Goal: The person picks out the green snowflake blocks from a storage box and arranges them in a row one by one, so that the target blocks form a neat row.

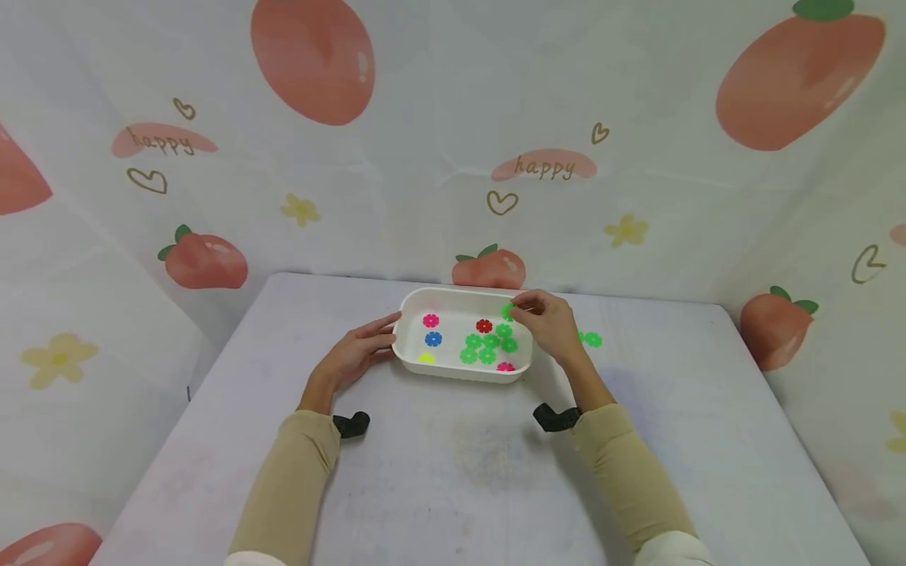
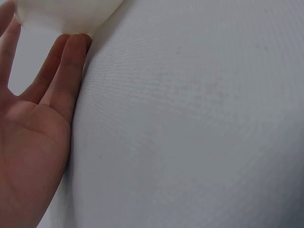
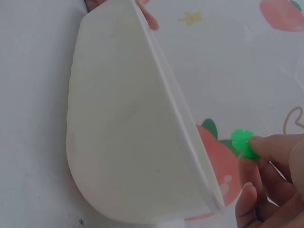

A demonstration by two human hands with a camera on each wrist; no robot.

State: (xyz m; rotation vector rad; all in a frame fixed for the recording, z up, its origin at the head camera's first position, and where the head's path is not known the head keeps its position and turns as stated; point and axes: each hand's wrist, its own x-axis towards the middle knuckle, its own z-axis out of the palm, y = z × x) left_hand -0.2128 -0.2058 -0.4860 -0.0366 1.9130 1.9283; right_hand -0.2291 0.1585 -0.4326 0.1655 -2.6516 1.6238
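The person's right hand (image 1: pixel 550 322) pinches a green flower-shaped piece (image 3: pixel 241 138) between thumb and finger, over the far right corner of a white tray (image 1: pixel 439 370). In the right wrist view the held piece stands apart from the tray's rim. The left hand (image 1: pixel 351 354) has its fingers stretched out, their tips touching the left end of the tray; they grip no piece.

The tray sits on the far part of the tabletop (image 1: pixel 439 479), its long side running left to right. On its floor, a pink piece (image 1: pixel 431 321), a blue piece (image 1: pixel 433 339) and a yellow piece (image 1: pixel 426 358) lie at the left, the yellow one partly hidden by the near wall. Toward the right lie a red piece (image 1: pixel 484 325), a group of green pieces (image 1: pixel 491 341) and, at the near wall, a second pink piece (image 1: pixel 506 367).

Outside the tray, beyond the right wrist, more green discs (image 1: pixel 593 339) lie on the tabletop, one partly covered by the arm.
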